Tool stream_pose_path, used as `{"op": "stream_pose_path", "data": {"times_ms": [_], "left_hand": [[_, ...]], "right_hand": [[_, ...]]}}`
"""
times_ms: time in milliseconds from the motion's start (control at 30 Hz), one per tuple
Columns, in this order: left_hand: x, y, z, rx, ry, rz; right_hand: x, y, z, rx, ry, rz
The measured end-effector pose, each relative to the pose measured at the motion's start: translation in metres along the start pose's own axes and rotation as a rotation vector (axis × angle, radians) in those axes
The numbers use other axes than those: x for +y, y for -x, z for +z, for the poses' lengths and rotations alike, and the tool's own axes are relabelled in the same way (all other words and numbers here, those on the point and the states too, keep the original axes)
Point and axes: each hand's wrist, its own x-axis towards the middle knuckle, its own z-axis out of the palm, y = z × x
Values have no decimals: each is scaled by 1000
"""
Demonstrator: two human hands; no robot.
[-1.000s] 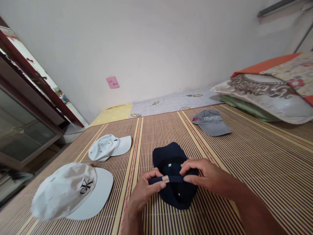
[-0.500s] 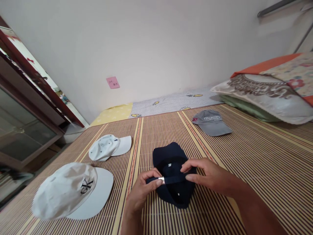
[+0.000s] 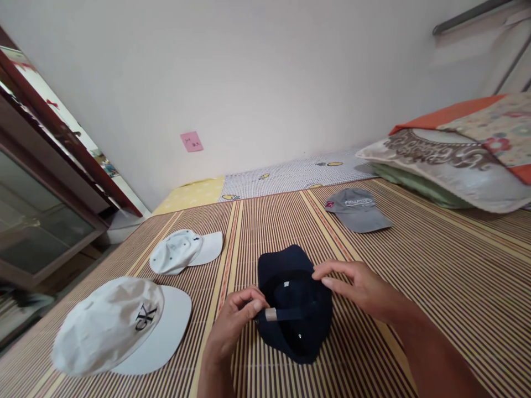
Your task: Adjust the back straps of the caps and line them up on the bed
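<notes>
navy baseball cap (image 3: 295, 298) lies upturned, slatted mat (image 3: 269, 221) beneath it; left hand (image 3: 233, 323) nearly closed at its left edge, right hand (image 3: 360, 284) half-parted at its right rim; whether either grips is unclear.

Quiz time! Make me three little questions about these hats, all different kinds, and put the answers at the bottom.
1. True or false: you can see inside the dark blue cap.
2. How many white caps are there?
3. Which of these is nearest the pillows?
A) the dark blue cap
B) the gray cap
C) the pink note

Key: 1. True. 2. Two. 3. B.
</notes>
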Motion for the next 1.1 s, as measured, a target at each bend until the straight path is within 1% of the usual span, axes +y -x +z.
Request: {"op": "stream_pose_path", "data": {"times_ms": [67, 167, 233, 267, 333, 367, 433, 500, 567, 633, 700, 867, 1100], "left_hand": [[1, -1, 0, 120, -37, 4], [-4, -4, -2, 348, -82, -47], [-11, -8, -5, 435, -108, -83], [-16, -10, -7, 455, -120, -101], [-25, -13, -11, 463, -128, -117], [-29, -14, -12, 448, -123, -113], [-34, -15, -12, 376, -109, -106], [-35, -14, -10, 294, -92, -126], [-32, -12, -6, 232, -65, -159], [-29, -11, -2, 181, -25, -168], [-28, -12, 1, 155, -5, -166], [-29, -17, 4, 236, -92, -161], [-38, -22, 5, 314, -17, -142]], "right_hand": [[3, -1, -1, 100, 48, 21], [10, -4, -1, 232, 152, 72], [17, -6, -1, 289, 201, 64], [22, -7, 0, 301, 212, 46], [35, -9, 3, 285, 217, -7], [41, -10, 5, 263, 215, -34], [53, -12, 10, 198, 202, -85], [61, -15, 15, 128, 180, -97], [64, -17, 21, 78, 164, -74], [63, -19, 24, 60, 159, -46], [61, -21, 26, 55, 157, -40], [60, -23, 25, 44, 157, -42], [72, -26, 28, 37, 75, -63]]}}
